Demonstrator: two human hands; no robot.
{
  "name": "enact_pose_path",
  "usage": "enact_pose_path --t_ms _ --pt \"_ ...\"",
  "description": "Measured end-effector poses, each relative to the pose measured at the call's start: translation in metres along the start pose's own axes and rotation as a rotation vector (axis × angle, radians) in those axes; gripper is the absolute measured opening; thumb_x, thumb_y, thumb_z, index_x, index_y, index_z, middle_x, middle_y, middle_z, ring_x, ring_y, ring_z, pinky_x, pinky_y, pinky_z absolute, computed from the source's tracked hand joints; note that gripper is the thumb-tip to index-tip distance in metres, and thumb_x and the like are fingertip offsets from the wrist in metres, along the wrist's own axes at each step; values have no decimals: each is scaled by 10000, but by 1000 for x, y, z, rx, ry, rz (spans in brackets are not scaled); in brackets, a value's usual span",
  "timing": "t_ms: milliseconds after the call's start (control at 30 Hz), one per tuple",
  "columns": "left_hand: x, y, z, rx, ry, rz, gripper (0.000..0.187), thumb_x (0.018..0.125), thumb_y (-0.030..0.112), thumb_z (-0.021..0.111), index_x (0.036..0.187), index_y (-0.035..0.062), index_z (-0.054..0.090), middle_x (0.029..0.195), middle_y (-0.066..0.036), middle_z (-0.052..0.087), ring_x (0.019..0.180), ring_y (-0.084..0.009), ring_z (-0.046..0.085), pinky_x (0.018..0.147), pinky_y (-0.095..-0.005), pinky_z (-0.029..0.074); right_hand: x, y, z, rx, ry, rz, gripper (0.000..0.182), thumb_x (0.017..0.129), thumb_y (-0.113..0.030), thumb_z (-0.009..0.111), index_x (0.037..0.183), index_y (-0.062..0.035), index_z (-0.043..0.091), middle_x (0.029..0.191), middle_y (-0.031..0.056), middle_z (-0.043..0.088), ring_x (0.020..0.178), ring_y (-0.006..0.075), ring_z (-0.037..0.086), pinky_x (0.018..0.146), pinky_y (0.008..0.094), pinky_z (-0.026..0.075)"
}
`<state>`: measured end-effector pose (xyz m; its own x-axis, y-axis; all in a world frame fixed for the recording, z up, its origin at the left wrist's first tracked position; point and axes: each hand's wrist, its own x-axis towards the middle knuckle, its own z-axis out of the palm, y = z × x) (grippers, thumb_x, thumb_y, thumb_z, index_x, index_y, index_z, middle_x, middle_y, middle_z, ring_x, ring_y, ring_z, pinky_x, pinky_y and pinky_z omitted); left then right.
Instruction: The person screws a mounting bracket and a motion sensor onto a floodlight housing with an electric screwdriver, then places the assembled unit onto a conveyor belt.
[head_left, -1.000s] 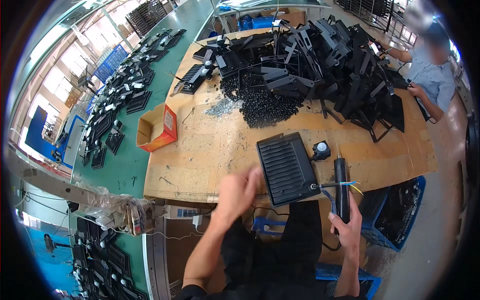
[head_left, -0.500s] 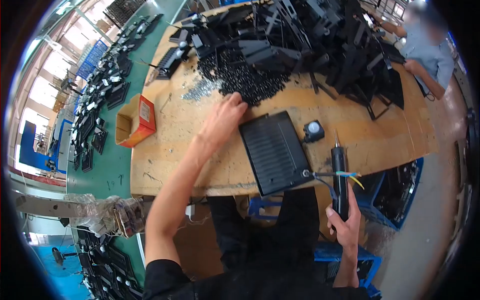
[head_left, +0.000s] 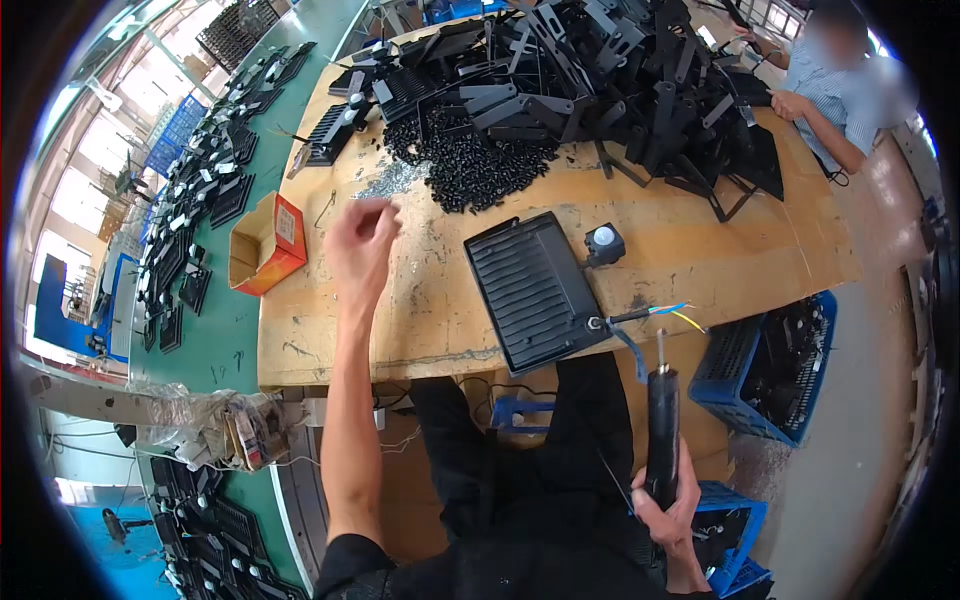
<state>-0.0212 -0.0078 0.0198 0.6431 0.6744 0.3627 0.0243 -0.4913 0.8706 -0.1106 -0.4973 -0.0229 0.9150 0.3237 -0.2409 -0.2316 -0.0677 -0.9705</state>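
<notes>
My right hand (head_left: 668,505) is wrapped round a black electric screwdriver (head_left: 662,425), its bit pointing away from me, just off the table's front edge. My left hand (head_left: 362,245) is over the table with fingers curled together, slightly blurred. Whatever it may hold is too small to make out. Beyond it lie small silver screws (head_left: 392,180) and a heap of small black parts (head_left: 475,170). Between my hands a black finned floodlight housing (head_left: 530,290) lies near the front edge. A small black sensor with a white dome (head_left: 604,240) and a cable with bare coloured wires (head_left: 665,310) are attached to it.
Black metal brackets (head_left: 560,105) are piled at the back of the table. An open orange box (head_left: 275,245) stands at the left. Blue crates (head_left: 770,370) are below at the right. A green bench (head_left: 225,330) carries more lamps. Another person (head_left: 825,95) works at the far right.
My left hand has left the black parts and moved left, towards me. My right hand has lowered the screwdriver towards me, away from the housing's cable. The view has shifted slightly.
</notes>
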Motion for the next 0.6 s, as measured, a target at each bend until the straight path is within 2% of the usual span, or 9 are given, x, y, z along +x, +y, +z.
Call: enact_pose_path --t_ms 67,100,200,300,367,433,467,533,600 --pt "-22 -29 -18 -138 -29 -60 127 988 24 682 1089 -42 719 984 -111 759 837 -154 717 788 -289 586 -3 -4 -2 -175 -198 -119 892 837 -47 767 1602 88 328 956 90 709 859 143 691 866 290 553" --pt "-34 -39 -32 -270 -58 -121 149 993 11 676 1128 -44 709 1002 -84 748 858 -138 696 794 -287 578 -1 -7 2 -174 -221 -124 892 837 -47 767 1602 88 328 956 90 709 859 143 691 866 290 553" --pt "-69 -35 -38 -312 25 -254 366 967 -7 690 1327 -56 649 970 -54 718 796 -119 678 750 -249 555 7 -11 23 -192 -413 -68 904 835 -61 798 1599 85 339 990 102 732 908 138 712 884 293 556" --pt "-98 -39 -46 -368 -2 -396 276 978 24 722 1242 -58 709 936 -64 740 776 -115 684 726 -247 559 19 -10 47 -253 -535 -166 945 828 -114 812 1614 77 323 996 81 711 902 125 681 865 294 540" --pt "-117 -9 -51 -541 -51 -529 206 970 43 756 1156 -43 738 910 -77 754 765 -125 698 723 -261 571 27 -22 61 -269 -592 -161 933 841 -100 809 1621 63 324 1006 72 710 900 118 674 869 286 532" --pt "-137 -4 -48 -668 -129 -509 84 969 36 752 1036 -4 723 916 -112 751 744 -155 690 701 -286 570 34 -26 74 -192 -722 -121 926 846 -81 809 1626 49 327 1014 67 706 900 117 665 881 284 523" --pt "-146 -2 -49 -778 -170 -561 77 976 56 749 1020 1 718 924 -121 752 735 -159 687 698 -288 568 33 -35 79 -166 -747 -46 885 876 -125 829 1606 58 365 1407 198 659 1177 180 681 1054 320 499" --pt "-160 6 -48 -972 -226 -633 100 999 111 737 1008 14 713 951 -143 754 728 -166 681 687 -289 561 34 -36 88 -165 -775 -41 886 877 -129 830 1608 58 364 1432 200 641 1213 186 663 1072 322 487" --pt "-171 15 -42 -1118 -184 -719 118 1017 156 725 1021 39 718 969 -131 765 741 -177 687 690 -293 561 34 -36 92 -161 -791 -44 888 879 -132 832 1609 58 363 1457 202 622 1249 192 645 1091 324 475"
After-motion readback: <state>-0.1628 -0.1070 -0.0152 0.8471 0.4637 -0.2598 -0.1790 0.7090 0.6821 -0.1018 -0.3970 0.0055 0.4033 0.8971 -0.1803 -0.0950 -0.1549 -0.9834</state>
